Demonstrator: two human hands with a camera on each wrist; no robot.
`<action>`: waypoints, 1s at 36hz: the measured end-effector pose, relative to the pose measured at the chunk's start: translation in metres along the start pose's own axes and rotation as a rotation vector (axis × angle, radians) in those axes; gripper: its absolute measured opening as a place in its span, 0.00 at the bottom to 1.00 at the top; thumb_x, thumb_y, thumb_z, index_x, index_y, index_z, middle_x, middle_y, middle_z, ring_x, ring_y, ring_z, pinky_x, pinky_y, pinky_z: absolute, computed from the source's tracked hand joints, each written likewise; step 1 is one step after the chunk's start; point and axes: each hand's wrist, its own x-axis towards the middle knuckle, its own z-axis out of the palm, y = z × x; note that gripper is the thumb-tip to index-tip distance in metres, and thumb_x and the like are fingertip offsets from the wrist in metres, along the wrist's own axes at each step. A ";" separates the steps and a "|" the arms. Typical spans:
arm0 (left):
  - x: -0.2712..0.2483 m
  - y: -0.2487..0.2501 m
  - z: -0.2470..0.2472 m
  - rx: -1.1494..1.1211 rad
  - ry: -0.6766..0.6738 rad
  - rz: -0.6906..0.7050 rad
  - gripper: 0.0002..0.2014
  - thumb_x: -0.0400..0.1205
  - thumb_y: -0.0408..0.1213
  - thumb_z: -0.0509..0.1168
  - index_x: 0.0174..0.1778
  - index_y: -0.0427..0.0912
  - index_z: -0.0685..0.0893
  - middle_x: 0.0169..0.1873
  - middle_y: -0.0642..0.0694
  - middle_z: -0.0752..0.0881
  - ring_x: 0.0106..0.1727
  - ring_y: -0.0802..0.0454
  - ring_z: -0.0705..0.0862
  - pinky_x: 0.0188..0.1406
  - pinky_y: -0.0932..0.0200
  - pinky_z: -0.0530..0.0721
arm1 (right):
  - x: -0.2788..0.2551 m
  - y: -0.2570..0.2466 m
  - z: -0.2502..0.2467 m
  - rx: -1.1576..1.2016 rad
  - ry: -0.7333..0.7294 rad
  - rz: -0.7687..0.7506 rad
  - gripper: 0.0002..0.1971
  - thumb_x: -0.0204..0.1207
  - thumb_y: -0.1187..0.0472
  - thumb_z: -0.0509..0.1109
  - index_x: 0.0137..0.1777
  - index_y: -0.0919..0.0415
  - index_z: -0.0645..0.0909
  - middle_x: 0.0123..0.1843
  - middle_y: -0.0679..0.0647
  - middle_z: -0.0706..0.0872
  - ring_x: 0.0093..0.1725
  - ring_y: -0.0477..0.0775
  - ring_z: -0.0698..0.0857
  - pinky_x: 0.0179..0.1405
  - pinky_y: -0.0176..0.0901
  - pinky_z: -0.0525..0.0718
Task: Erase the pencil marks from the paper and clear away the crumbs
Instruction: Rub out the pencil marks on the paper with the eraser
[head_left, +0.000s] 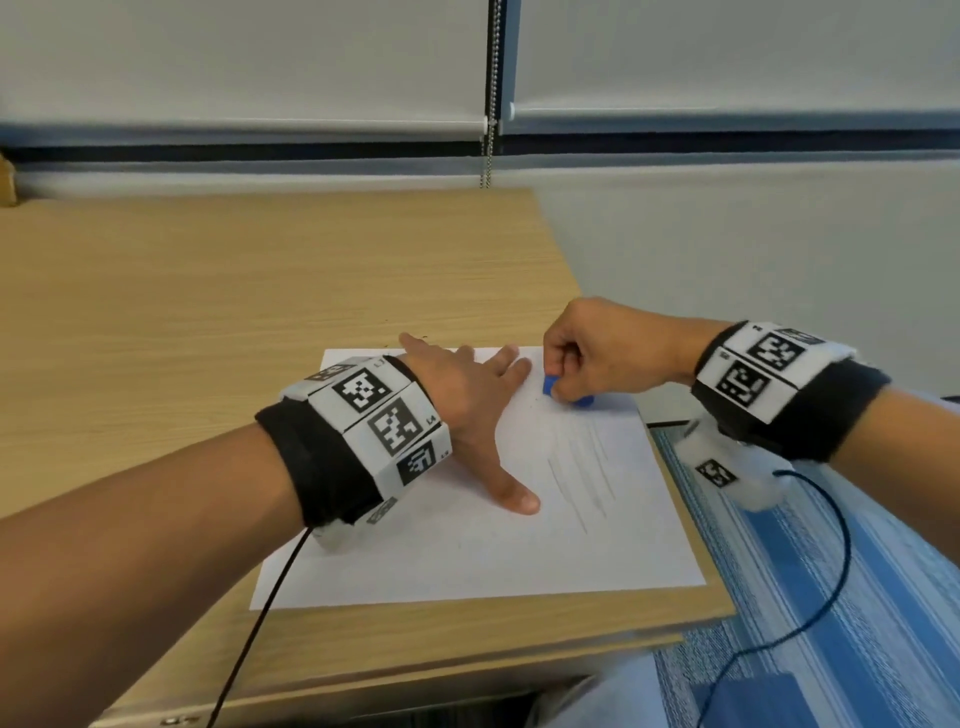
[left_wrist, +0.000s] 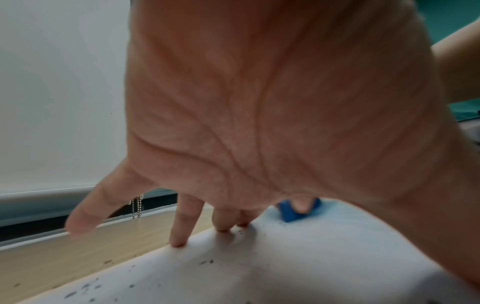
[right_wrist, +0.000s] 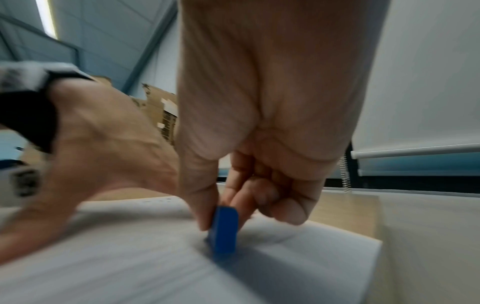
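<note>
A white sheet of paper (head_left: 467, 551) lies at the right end of the wooden desk (head_left: 208, 291). Faint pencil lines (head_left: 582, 467) run down its right half. My left hand (head_left: 467, 395) lies flat on the sheet with fingers spread, pressing it down. My right hand (head_left: 587, 358) pinches a blue eraser (head_left: 550, 387) between thumb and fingers, its lower edge on the paper near the far right corner. The right wrist view shows the eraser (right_wrist: 224, 228) standing on edge on the paper (right_wrist: 130, 267). Dark crumbs (left_wrist: 85, 286) dot the paper (left_wrist: 298, 257) under my left hand (left_wrist: 259, 102).
The desk's right edge (head_left: 691, 519) runs close beside the sheet, with blue striped carpet (head_left: 857, 597) below. A black cable (head_left: 810, 618) hangs from my right wristband. Roller blinds with a bead chain (head_left: 488, 135) hang behind the desk. Cardboard boxes (right_wrist: 161, 109) stand at the left.
</note>
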 end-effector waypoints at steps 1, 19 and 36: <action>0.000 0.000 0.000 -0.005 0.002 0.004 0.68 0.60 0.81 0.64 0.83 0.55 0.28 0.83 0.59 0.31 0.86 0.43 0.42 0.71 0.16 0.43 | -0.004 -0.003 0.003 0.007 -0.054 -0.018 0.04 0.69 0.64 0.77 0.40 0.65 0.86 0.31 0.52 0.86 0.26 0.39 0.78 0.29 0.31 0.77; 0.004 0.000 0.000 -0.006 -0.010 0.002 0.69 0.57 0.82 0.63 0.81 0.58 0.26 0.82 0.60 0.29 0.86 0.43 0.41 0.71 0.18 0.45 | -0.003 -0.005 -0.005 0.071 -0.070 -0.038 0.04 0.69 0.65 0.78 0.41 0.64 0.87 0.33 0.51 0.87 0.26 0.36 0.79 0.31 0.29 0.77; 0.004 0.002 -0.001 0.023 -0.011 0.002 0.67 0.57 0.82 0.63 0.81 0.62 0.27 0.83 0.58 0.30 0.86 0.39 0.43 0.71 0.18 0.48 | -0.038 -0.029 0.013 0.112 -0.421 -0.077 0.04 0.69 0.66 0.79 0.42 0.64 0.87 0.30 0.47 0.83 0.27 0.39 0.77 0.32 0.34 0.78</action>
